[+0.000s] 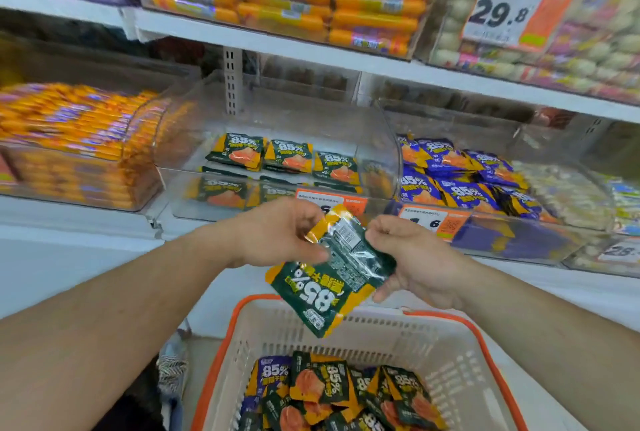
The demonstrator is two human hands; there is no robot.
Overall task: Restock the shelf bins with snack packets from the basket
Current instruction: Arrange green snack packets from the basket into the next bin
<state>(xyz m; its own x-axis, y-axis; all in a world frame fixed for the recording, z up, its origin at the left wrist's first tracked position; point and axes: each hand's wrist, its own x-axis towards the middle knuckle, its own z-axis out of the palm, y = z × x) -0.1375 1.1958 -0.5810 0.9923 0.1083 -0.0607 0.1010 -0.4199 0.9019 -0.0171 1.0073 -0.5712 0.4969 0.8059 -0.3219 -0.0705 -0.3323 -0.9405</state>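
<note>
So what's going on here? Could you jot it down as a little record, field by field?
place: shop shelf with clear bins
left hand: pinches the top of the green packets
right hand: grips the same green packets from the other side
packets held: at least two, above the basket, one face upside down
basket: beige with orange rim, holding green and purple packets
green bin: a few rows only, much room left
purple bin: fuller, just to the right
</note>
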